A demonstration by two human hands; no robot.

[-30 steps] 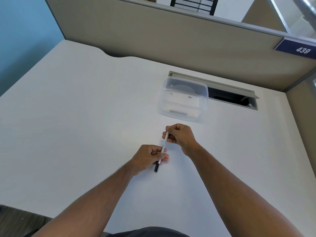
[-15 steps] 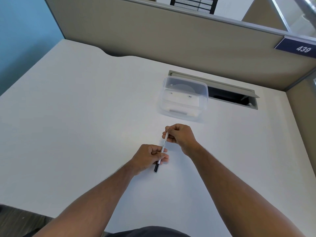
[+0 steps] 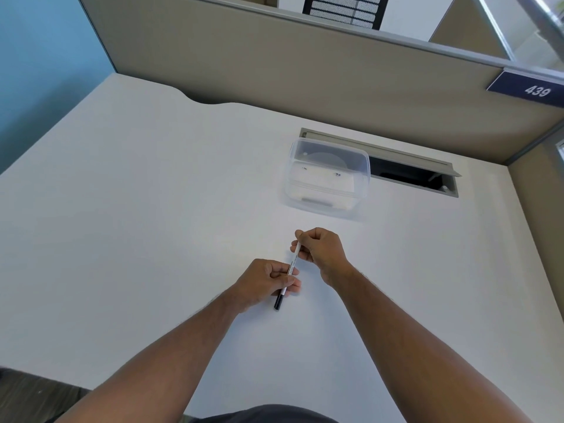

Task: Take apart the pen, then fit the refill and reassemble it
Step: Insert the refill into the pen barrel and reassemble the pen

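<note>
A slim white pen [image 3: 293, 261] with a black cap at its near end is held in both hands above the white desk [image 3: 152, 239]. My left hand [image 3: 265, 280] pinches the lower part of the barrel, just above the black end [image 3: 278, 302]. My right hand [image 3: 320, 248] grips the far, upper end, which is hidden inside the fingers. The pen runs slanted from near left to far right and looks whole.
A clear plastic container [image 3: 328, 178] lies just beyond my hands, with small items inside that I cannot identify. Behind it is an open cable slot [image 3: 412, 174] in the desk. Beige partition walls [image 3: 305, 74] close off the back and right.
</note>
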